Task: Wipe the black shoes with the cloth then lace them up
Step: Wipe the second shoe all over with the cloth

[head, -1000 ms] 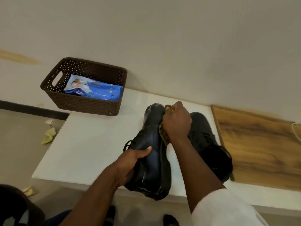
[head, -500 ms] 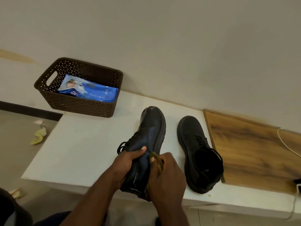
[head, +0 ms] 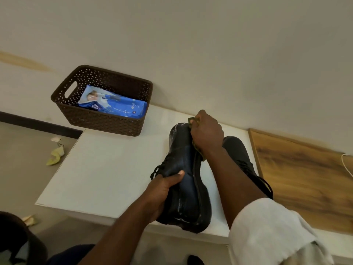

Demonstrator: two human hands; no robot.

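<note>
Left hand (head: 162, 190) grips the tilted black boot (head: 183, 169), right hand (head: 206, 133) clutches the cloth (head: 192, 120) at its toe; hard rubbing might tip it off the surface (head: 107, 169).

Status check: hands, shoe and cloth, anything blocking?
Left hand grips tilted black shoe at heel end. Right hand presses cloth at toe. Second shoe on table behind right arm. Nothing blocking.

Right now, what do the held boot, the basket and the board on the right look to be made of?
Black boot: smooth leather or a synthetic lookalike, with wet-looking sheen and streaks. Brown basket: probably moulded plastic, given its regular perforated weave pattern. Board: wood or wood-look laminate with matte printed-looking grain.
</note>
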